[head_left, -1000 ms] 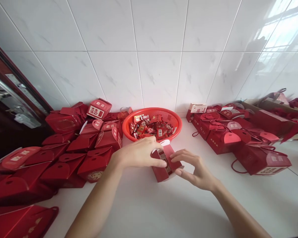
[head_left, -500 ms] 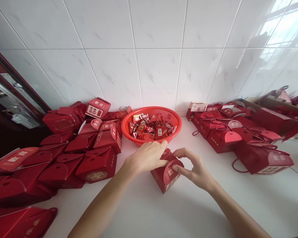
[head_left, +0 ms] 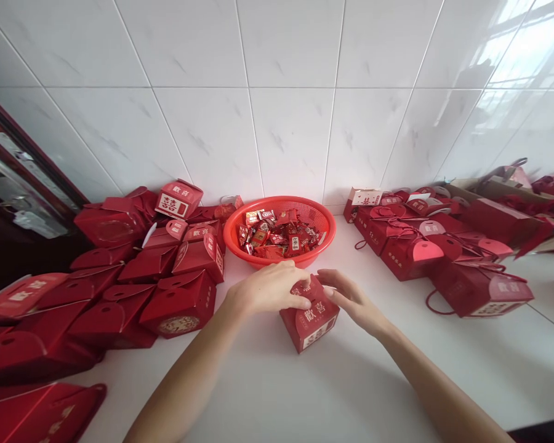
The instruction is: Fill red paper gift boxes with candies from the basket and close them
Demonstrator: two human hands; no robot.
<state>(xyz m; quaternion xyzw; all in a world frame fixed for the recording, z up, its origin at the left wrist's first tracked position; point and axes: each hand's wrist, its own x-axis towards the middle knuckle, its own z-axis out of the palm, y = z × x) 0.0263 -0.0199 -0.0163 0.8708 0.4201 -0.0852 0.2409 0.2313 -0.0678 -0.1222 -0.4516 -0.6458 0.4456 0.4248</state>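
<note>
The red gift box [head_left: 311, 320] sits on the white tabletop [head_left: 268, 394], just in front of the plastic basket [head_left: 253, 258], its top flaps folded over, so closing it looks nearly done. Your left hand [head_left: 274, 289] curls half closed over those flaps, though I cannot tell whether it pinches them, while your right hand [head_left: 357, 307] lies loosely open at the box's right side. Wrapped candies [head_left: 277, 238] are left in the basket, and closed cartons [head_left: 166, 304] crowd your left
</note>
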